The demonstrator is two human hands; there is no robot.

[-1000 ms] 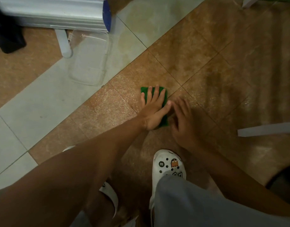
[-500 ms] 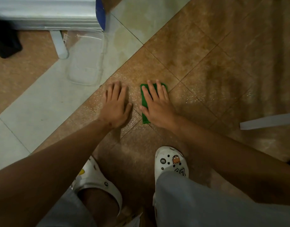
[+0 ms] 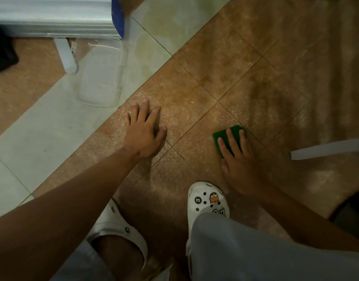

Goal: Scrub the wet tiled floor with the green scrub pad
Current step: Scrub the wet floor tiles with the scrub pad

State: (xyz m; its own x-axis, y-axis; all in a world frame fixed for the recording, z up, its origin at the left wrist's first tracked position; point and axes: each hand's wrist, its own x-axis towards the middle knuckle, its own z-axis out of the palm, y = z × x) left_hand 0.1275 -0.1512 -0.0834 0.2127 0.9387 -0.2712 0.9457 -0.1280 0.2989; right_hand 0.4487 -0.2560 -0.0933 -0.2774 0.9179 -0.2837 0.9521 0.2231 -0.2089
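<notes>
Shoes: 2 white clogs at the bottom of the head view, the right clog (image 3: 208, 201) with charms on its toe, the left clog (image 3: 121, 230) half hidden under the forearm
Right hand: the right hand (image 3: 238, 159) lies flat with straight fingers pressing down on the green scrub pad (image 3: 225, 136) — nothing is curled round it
Left hand: the left hand (image 3: 143, 132) is spread palm-down on the wet brown tiles, fingers relaxed, holding nothing, bracing the body
Change: half a second ago the pad sat beside the left hand near the middle of the view; now the right hand has carried it out to the right, well apart from the left hand, and a second ago it was the left hand that pressed it
Meaning: the pad has passed to the right hand and a sideways stroke is under way, so I judge the scrubbing is in mid-course, with dull patches farther right not yet reached
Floor: the tiled floor (image 3: 194, 94) glistens with water around both hands
Obstacle right: a pale flat strip (image 3: 328, 149) lies just beyond the pad — a longer stroke that way may meet it
Farther off: a clear plastic lid (image 3: 99, 78) on the pale tiles, then a white furniture leg (image 3: 66, 55) under a silvery ribbed case (image 3: 52, 15) — both well clear of the pad
</notes>
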